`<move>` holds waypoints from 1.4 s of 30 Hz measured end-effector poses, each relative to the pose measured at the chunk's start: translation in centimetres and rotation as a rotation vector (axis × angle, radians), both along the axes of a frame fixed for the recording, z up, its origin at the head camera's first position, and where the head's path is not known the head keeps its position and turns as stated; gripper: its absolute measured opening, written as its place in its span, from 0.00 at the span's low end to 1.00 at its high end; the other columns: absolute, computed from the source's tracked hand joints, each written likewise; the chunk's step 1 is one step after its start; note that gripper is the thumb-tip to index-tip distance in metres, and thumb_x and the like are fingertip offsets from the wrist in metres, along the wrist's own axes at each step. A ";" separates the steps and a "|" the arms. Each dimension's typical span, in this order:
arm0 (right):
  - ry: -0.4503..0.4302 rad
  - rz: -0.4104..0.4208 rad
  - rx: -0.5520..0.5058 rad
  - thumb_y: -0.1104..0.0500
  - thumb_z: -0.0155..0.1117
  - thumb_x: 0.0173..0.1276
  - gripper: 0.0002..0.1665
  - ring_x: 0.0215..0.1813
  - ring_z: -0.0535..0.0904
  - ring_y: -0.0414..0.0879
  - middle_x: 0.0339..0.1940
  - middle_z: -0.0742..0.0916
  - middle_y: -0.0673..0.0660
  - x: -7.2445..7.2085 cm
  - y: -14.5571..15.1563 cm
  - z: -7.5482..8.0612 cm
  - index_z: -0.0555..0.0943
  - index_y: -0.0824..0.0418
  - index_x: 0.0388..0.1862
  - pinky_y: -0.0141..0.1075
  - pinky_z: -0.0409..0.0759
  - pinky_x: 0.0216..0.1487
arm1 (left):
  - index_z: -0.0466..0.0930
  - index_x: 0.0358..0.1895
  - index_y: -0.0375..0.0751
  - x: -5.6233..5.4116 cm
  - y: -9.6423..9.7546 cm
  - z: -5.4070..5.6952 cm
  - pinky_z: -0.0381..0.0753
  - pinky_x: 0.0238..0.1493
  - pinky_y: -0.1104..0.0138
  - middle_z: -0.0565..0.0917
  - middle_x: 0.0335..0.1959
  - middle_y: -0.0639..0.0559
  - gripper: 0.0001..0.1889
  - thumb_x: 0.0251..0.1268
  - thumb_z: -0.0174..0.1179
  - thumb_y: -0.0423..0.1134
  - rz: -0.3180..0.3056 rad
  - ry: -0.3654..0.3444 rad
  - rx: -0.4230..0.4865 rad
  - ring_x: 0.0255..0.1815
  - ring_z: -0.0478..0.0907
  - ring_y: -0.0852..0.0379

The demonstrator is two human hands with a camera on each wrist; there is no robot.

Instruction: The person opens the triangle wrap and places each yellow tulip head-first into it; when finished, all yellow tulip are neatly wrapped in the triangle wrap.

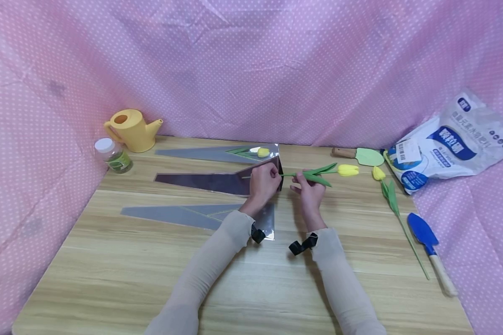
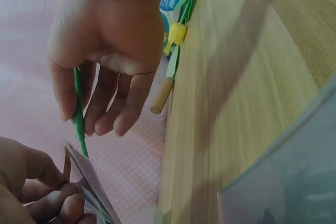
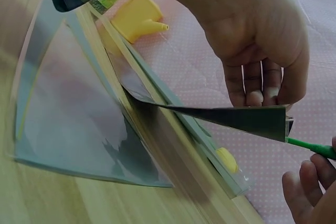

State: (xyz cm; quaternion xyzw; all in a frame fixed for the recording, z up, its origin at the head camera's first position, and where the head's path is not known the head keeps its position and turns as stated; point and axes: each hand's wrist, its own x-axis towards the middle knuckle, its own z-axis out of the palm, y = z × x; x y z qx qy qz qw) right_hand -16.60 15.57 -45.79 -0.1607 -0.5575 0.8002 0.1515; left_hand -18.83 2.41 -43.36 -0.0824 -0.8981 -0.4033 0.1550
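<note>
Toward the back of the desk point(image 1: 121, 274), the left hand point(image 1: 263, 182) pinches the edge of a dark sleeve point(image 1: 201, 183). The right hand point(image 1: 310, 191) grips a yellow tulip point(image 1: 322, 169) by its stem, which reaches into that sleeve's wide end. Clear sleeves lie behind point(image 1: 193, 152) and in front point(image 1: 159, 215); a loose tulip point(image 1: 392, 199) lies to the right.
</note>
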 end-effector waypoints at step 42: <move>-0.003 0.092 0.083 0.68 0.60 0.71 0.15 0.28 0.82 0.35 0.28 0.85 0.44 -0.6 0.5 0.2 0.76 0.77 0.53 0.27 0.85 0.35 | 0.84 0.27 0.38 0.5 0.6 -0.4 0.82 0.33 0.63 0.85 0.25 0.47 0.04 0.57 0.62 0.27 -0.079 0.157 -0.076 0.27 0.82 0.53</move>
